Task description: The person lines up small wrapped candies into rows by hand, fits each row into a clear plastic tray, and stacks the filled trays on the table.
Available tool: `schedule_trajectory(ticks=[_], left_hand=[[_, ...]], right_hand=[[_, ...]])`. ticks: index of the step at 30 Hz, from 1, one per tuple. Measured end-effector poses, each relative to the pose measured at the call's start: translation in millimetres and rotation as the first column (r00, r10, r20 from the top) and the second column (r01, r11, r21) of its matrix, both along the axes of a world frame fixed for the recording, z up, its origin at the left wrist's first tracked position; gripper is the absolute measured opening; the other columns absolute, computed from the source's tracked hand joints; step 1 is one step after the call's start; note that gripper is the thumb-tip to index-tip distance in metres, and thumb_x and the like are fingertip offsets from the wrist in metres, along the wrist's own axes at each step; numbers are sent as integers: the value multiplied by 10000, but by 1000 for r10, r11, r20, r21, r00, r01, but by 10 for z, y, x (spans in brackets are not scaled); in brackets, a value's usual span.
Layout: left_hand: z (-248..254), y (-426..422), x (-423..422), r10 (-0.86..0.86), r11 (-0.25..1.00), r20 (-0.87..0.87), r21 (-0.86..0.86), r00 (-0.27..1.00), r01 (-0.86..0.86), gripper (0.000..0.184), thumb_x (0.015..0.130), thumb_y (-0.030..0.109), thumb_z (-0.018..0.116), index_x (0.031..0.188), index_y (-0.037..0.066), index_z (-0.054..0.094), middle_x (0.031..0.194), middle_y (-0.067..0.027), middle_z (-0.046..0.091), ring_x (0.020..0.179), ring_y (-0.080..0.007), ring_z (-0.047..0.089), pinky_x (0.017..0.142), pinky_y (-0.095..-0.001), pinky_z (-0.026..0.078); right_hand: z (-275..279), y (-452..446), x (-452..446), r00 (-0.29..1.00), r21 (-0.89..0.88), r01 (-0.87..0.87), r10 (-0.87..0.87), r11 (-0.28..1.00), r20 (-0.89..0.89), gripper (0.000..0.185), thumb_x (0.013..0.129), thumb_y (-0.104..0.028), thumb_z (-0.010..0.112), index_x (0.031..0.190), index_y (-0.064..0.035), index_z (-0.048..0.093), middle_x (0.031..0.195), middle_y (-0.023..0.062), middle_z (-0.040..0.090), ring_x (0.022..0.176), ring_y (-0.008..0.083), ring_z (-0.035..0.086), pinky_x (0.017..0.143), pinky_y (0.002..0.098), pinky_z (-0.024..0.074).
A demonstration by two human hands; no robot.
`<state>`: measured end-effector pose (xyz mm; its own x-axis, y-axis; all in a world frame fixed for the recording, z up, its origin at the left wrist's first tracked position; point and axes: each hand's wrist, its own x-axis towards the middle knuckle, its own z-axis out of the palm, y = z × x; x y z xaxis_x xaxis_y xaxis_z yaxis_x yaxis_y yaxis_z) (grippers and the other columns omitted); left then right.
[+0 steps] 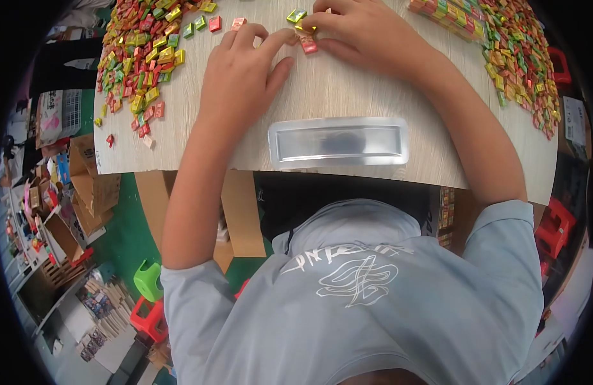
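My left hand point(238, 80) is over the upper middle of the table, fingers bent and thumb held apart. Its index fingertip reaches the left side of a short line of small wrapped pieces, with a red piece point(310, 47) at the near end. From the right, my right hand point(367, 35) touches the same line, its index finger by a yellow piece and its thumb beside the red one, with a gap between them. A green-yellow piece point(296, 15) lies just beyond. Nearer my body, a clear plastic tray point(338, 143) lies near the table edge.
Heaps of wrapped pieces cover the table's left point(139, 70) and right point(516, 67) sides. A clear pack of pieces point(447, 18) lies at the upper right. Below the table are cardboard point(242, 215), a green stool point(147, 280) and red stools point(555, 228).
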<state>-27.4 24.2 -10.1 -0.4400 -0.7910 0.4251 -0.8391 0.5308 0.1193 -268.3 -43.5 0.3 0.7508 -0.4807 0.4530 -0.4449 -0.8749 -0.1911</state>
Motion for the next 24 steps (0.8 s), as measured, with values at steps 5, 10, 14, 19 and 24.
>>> schedule_trajectory(ticks=[5, 10, 14, 19, 24], left_hand=[[-33, -1, 77, -17, 1000, -55, 9, 998, 17, 219, 930, 207, 725, 1139, 142, 710, 1102, -92, 674, 1023, -320, 649, 894, -446, 536], [-12, 43, 117, -7, 994, -226, 109, 974, 32, 159, 905, 128, 720, 1058, 89, 706, 1066, -97, 669, 1004, -322, 641, 884, -430, 531], [58, 99, 153, 59, 964, -261, 264, 964, 13, 165, 935, 82, 696, 1098, 56, 693, 1130, -112, 670, 1088, -333, 633, 918, -407, 514], [70, 163, 223, -3, 972, -233, 228, 972, 58, 271, 895, 123, 715, 1152, 58, 657, 1116, -134, 646, 1039, -354, 616, 935, -449, 508], [38, 210, 248, -26, 987, -278, 145, 960, 68, 412, 902, 124, 704, 1287, 32, 590, 1163, -177, 635, 1087, -371, 600, 979, -457, 498]], right_hand=[[43, -12, -50, 1000, -10, 0, 0, 1000, -31, 154, 921, -197, 680, 983, -57, 687, 1021, 125, 663, 980, 313, 656, 886, 442, 498], [98, 11, -48, 997, -36, -18, 15, 999, -73, 128, 914, -175, 668, 894, -50, 648, 951, 133, 652, 935, 321, 649, 847, 440, 506], [220, 47, -80, 978, 23, -22, 27, 999, -205, 146, 897, -179, 681, 868, -44, 633, 902, 128, 652, 912, 326, 647, 807, 449, 511], [304, 71, -96, 954, 108, -16, 48, 994, -298, 211, 885, -245, 741, 934, -53, 669, 982, 122, 660, 978, 319, 641, 856, 443, 506], [218, 95, -111, 983, 271, 29, 22, 962, -184, 281, 913, -102, 723, 1189, -108, 673, 1161, 94, 680, 1111, 314, 637, 936, 432, 532]])
